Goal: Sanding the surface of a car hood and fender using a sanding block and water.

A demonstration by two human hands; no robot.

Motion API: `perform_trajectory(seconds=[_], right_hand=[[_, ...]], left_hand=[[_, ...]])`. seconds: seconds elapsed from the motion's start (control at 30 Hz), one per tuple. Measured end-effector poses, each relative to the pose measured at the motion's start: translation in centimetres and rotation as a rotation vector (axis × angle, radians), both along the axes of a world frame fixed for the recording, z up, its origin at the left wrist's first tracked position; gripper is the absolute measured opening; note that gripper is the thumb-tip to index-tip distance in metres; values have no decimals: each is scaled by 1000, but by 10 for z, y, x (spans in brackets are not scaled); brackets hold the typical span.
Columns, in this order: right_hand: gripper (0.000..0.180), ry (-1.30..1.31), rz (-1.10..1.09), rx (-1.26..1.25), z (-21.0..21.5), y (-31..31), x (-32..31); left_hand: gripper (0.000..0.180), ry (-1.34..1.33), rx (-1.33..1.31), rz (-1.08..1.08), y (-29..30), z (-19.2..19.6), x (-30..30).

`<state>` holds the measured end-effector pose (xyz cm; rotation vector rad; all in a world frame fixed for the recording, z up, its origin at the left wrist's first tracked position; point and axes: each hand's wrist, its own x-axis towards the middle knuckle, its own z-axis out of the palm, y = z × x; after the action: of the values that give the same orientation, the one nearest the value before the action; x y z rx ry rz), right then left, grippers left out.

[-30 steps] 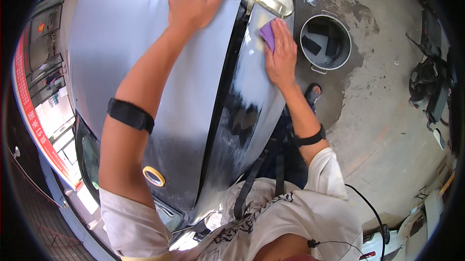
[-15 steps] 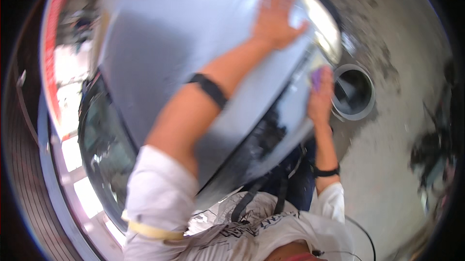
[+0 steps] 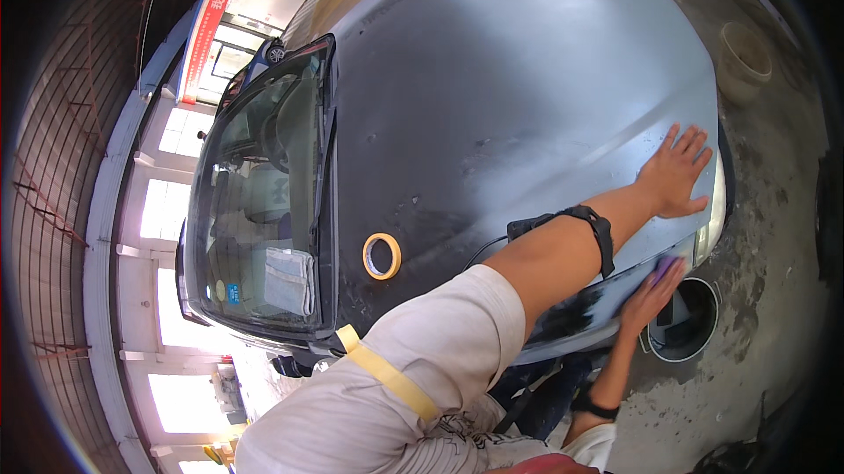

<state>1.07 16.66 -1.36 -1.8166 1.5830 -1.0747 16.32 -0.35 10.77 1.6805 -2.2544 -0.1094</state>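
A car hood, dark towards the windshield and dull pale grey towards the front, spreads out below me. My left hand lies flat on its front side edge, close to the headlight, fingers spread and nothing held. Just nearer, my right hand presses a small purple pad against the grey fender beside the headlight. My fingers cover part of the pad. On the dark part of the hood rests a roll of yellow masking tape.
A bucket with a dark inside stands on the wet floor beside my right hand. Further off on the floor is a beige bucket. A folded grey cloth shows at the windshield. Windows line the left wall.
My view has shifted, bringing the windshield, tape roll and beige bucket into sight. The left hand still lies on the hood, and the right still holds the purple pad near the headlight.
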Motion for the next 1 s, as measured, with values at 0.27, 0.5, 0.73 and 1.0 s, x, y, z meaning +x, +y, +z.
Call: perform_trajectory(seconds=[0.27, 0.5, 0.73, 1.0], right_hand=[[65, 2, 121, -49, -11, 49, -4], [61, -23, 36, 31, 0, 3, -1], [53, -357, -3, 430, -2, 121, -53], [56, -705, 74, 557, 19, -38, -139]], left_hand=[[90, -36, 15, -23, -6, -24, -7], [83, -44, 2, -17, -31, -12, 6], [93, 137, 180, 9, 26, -32, -12], [85, -23, 17, 25, 5, 19, -7]])
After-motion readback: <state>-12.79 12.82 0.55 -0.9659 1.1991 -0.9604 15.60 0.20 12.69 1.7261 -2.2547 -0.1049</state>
